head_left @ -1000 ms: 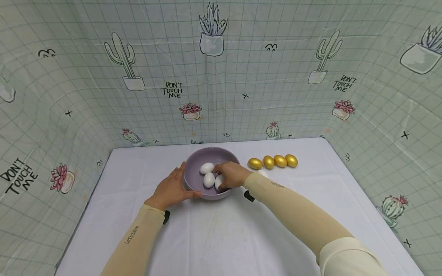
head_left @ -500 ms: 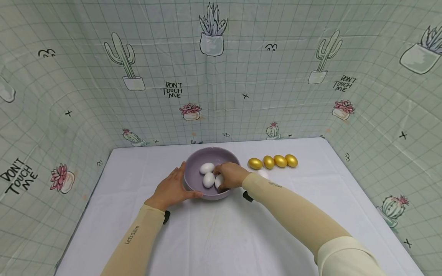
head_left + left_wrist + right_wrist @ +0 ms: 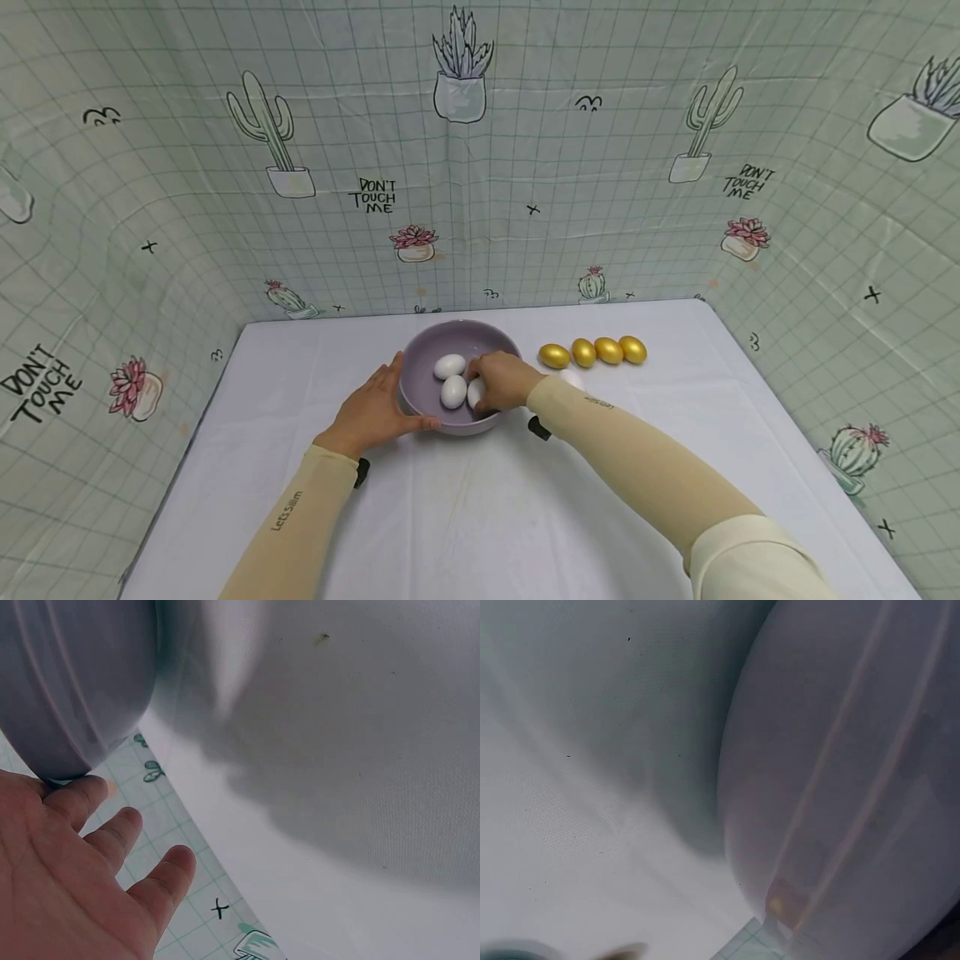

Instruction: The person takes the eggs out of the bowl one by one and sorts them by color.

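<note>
A mauve bowl [image 3: 420, 350] stands on the white table, with several white eggs inside, among them a white egg [image 3: 453, 392] and another white egg [image 3: 450, 367]. My right hand [image 3: 504, 379] reaches in over the bowl's right rim, thumb and fingers around a white egg [image 3: 475, 393] that it partly covers. At the lower left my left hand [image 3: 375, 412] rests against the outside of the bowl, thumb along the near rim and fingers extended up the left side. In the left wrist view its spread fingers [image 3: 161, 889] show beside the bowl wall [image 3: 82, 682]; the right wrist view shows only the bowl's outside [image 3: 832, 787].
Right of the bowl lie several golden eggs in a row, including a golden egg [image 3: 554, 356] and a golden egg [image 3: 633, 349]. Another white egg [image 3: 572, 378] lies near them, partly hidden by my right sleeve [image 3: 637, 450]. A cactus-print cloth [image 3: 517, 242] encloses the table.
Almost nothing differs. My right forearm shifted very slightly left, uncovering a bit more of the white egg beside it. My left hand and the bowl stayed put.
</note>
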The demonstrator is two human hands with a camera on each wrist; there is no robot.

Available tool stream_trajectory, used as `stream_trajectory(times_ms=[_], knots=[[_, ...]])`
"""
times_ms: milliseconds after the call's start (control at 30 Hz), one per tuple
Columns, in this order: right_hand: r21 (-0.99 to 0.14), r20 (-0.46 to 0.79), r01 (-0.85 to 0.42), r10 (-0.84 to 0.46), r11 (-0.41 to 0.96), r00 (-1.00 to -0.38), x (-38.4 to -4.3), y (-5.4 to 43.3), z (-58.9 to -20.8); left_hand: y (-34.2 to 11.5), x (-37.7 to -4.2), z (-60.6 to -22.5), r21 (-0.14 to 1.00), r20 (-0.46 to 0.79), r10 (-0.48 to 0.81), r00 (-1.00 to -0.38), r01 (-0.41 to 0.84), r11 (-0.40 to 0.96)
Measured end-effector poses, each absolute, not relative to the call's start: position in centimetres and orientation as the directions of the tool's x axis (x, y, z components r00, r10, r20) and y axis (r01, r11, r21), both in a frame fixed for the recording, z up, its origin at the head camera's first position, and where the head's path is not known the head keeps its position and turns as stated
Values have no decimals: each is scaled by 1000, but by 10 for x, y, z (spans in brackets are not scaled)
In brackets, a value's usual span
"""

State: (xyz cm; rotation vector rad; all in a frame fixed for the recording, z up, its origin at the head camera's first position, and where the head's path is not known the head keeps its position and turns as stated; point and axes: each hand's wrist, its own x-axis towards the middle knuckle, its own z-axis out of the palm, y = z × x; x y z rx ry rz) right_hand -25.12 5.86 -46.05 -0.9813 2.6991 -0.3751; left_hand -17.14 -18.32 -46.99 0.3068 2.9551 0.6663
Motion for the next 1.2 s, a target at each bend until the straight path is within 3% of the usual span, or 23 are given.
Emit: stream_trajectory(times_ms=[1200], knots=[[-438, -12, -578, -648, 688, -762, -254, 76, -433, -183, -171, -468, 428, -66, 219, -974, 170, 888]])
